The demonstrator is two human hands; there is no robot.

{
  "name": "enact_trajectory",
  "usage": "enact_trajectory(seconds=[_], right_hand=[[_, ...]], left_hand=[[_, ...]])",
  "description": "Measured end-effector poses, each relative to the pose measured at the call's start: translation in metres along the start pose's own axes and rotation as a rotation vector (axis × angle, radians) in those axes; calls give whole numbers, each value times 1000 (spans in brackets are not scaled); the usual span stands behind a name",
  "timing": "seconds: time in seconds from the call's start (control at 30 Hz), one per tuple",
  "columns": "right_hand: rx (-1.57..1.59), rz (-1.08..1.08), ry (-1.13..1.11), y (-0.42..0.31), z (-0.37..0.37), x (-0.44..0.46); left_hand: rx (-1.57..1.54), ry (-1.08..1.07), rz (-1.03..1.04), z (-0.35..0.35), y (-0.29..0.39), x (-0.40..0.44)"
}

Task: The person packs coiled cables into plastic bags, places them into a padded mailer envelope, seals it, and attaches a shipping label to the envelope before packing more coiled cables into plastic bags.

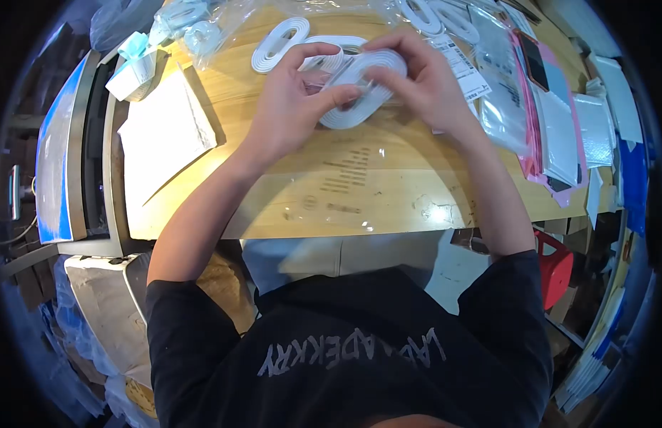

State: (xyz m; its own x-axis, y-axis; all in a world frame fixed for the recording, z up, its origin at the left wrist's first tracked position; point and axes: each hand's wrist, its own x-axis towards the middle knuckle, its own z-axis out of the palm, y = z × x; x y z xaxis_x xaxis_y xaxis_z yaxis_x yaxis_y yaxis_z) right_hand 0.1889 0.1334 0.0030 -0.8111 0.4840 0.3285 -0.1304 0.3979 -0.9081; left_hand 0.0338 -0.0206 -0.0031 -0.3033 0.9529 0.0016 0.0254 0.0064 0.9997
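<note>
Both my hands are raised over the wooden table (274,207), holding one oval coil of flat white cord (347,116) between them. My left hand (288,100) is closed on the coil's left side, with its thumb on the face. My right hand (434,89) grips the coil's right side between thumb and fingers. Parts of the coil are hidden behind my fingers. Just beyond my left hand lies another white coil (262,60), and a further one is partly covered behind the held coil.
More white coils (455,23) lie at the back right beside a printed label (463,70). Clear plastic bags (199,39) sit at the back left. A white envelope (163,132) and white cup (135,75) are left; a phone (532,63) rests on packaging (559,143) at right.
</note>
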Motion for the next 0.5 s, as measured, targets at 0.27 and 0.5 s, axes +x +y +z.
enact_trajectory(seconds=[0.27, 0.5], right_hand=[[165, 117, 15, 5, 10, -3], [-88, -167, -382, 7, 23, -17]], left_hand=[[-46, -209, -92, -10, -9, 4], [-214, -78, -179, -13, -9, 6]])
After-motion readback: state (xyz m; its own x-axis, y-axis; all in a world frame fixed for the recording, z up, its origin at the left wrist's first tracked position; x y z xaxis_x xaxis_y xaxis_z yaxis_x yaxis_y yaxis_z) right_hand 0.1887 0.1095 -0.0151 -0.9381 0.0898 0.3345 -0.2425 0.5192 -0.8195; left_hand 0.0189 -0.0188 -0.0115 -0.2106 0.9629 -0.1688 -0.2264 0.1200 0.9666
